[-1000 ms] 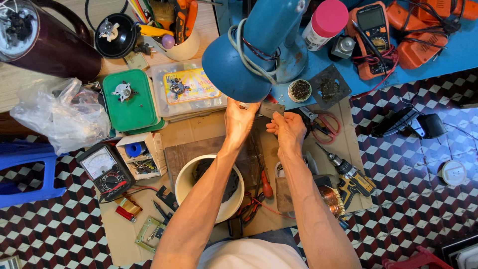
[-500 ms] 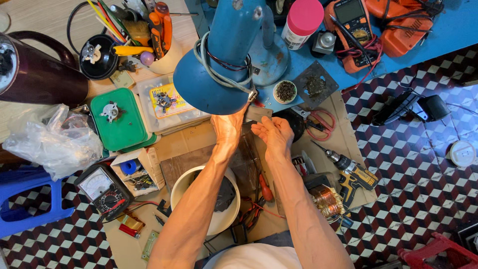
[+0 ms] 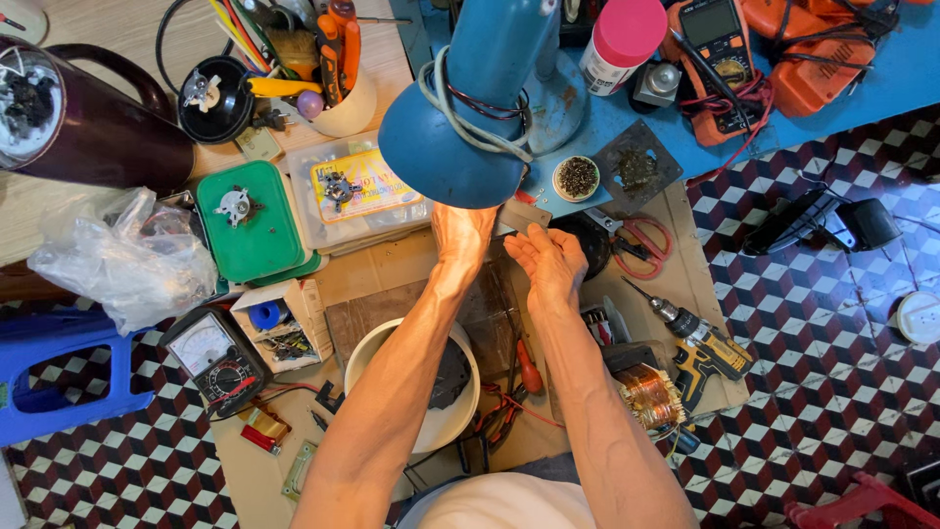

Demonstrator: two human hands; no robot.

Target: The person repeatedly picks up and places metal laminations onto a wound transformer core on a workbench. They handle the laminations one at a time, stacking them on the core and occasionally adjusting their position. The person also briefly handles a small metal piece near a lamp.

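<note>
- Checkered tile floor [image 3: 832, 323] ran red, black and white around a low, cluttered counter [image 3: 377, 279] covered in cardboard.
- Left hand [image 3: 462, 233] reached up under the rim of the blue lamp shade [image 3: 455, 147], fingers hidden by the shade; couldn't tell if it gripped anything.
- Right hand [image 3: 548, 260] sat just beside it, fingers loosely curled, touching a small grey metal plate [image 3: 524, 214] at the fingertips; a firm grip wasn't clear.
- White bowl [image 3: 416, 387] with a dark part inside lay under the left forearm.
- Red-handled scissors [image 3: 641, 245] and a yellow-black cordless drill [image 3: 700, 343] lay to the right.
- Green box [image 3: 250, 220], analog meter [image 3: 215, 358] and crumpled plastic bag [image 3: 122, 260] sat to the left.
- Orange multimeter [image 3: 720, 44] lay on the blue top behind the lamp.
</note>
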